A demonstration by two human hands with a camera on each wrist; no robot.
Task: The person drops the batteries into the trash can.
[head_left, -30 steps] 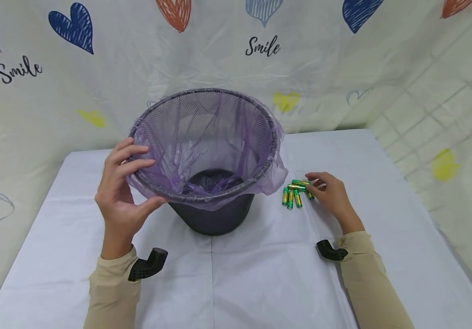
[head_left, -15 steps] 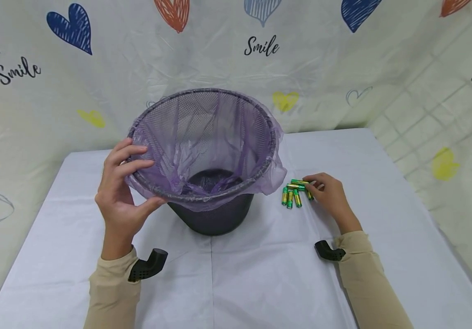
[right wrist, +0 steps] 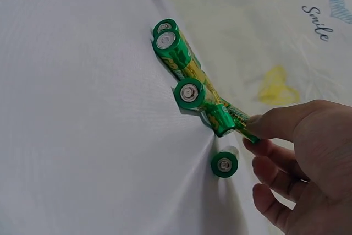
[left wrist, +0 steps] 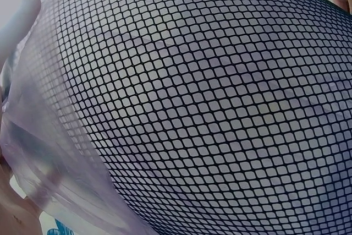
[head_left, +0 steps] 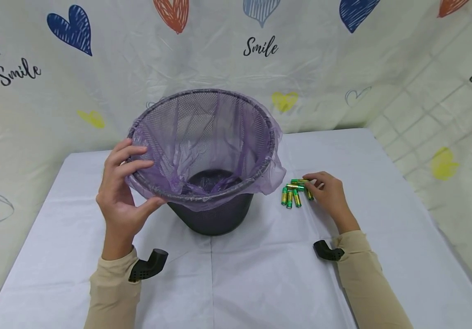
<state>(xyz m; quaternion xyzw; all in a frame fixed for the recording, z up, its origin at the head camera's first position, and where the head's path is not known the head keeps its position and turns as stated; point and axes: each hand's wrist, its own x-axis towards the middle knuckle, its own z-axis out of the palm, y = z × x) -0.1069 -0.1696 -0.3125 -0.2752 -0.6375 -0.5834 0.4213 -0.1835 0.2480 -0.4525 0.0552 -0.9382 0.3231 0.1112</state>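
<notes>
A black mesh wastebasket point(head_left: 215, 219), lined with a thin purple plastic bag point(head_left: 275, 176), leans toward me on the table. My left hand point(head_left: 120, 194) grips its rim at the left, fingers over the inside and thumb outside. In the left wrist view, the mesh wall point(left wrist: 203, 103) fills most of the picture. Right of the basket lie several green and yellow batteries point(head_left: 290, 199), some stacked across each other. My right hand point(head_left: 329, 194) is at their right side. Up close, its thumb and index finger pinch the end of one battery point(right wrist: 238, 118) in the pile.
A white cloth point(head_left: 256, 283) with creases covers the table. Behind it hangs a pale curtain point(head_left: 314, 59) printed with hearts and "Smile". Black curved wrist mounts point(head_left: 148, 266) sit on both sleeves.
My right hand has shifted very slightly left, its fingertips closer on the battery. My left hand and the wastebasket have stayed in place.
</notes>
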